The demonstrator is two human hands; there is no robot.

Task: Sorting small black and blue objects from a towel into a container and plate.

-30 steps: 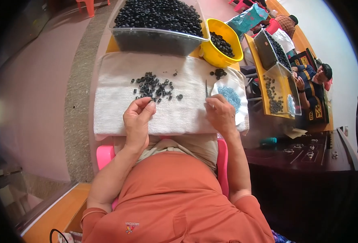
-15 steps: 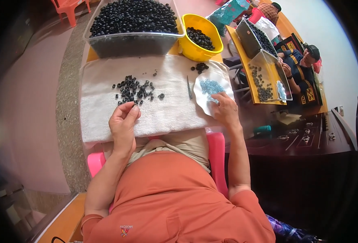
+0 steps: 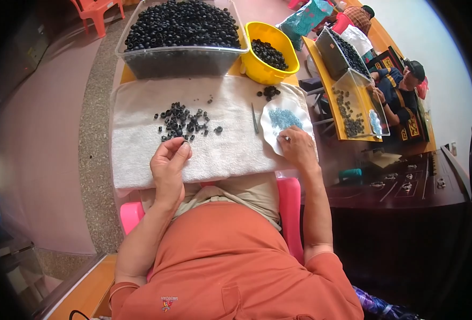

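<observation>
Thumb and forefinger of my left hand [image 3: 169, 166] are pinched on a small black ring-shaped part [image 3: 184, 141], mostly hidden by the fingertips. Just beyond it lies a loose pile of small black ring-shaped parts [image 3: 180, 120] on a white towel [image 3: 230, 154]. My right hand [image 3: 300, 148] is at the near edge of a white scalloped plate [image 3: 270, 136], fingers drawn together. Whatever those fingertips hold is too small to make out. Tiny light-blue pieces [image 3: 285, 118] are spread on the plate. Tweezers [image 3: 255, 118] lie on the towel left of it.
A large clear bin [image 3: 182, 61] full of black parts stands beyond the towel, beside a yellow basin [image 3: 273, 72] with more. A few black parts [image 3: 269, 93] sit near the basin. At right, a person [image 3: 398, 93] works at another table [image 3: 326, 80].
The whole view has shifted slightly, moving the scene right and down. My right fingers have drawn closer together at the plate. My left hand keeps its pinch.
</observation>
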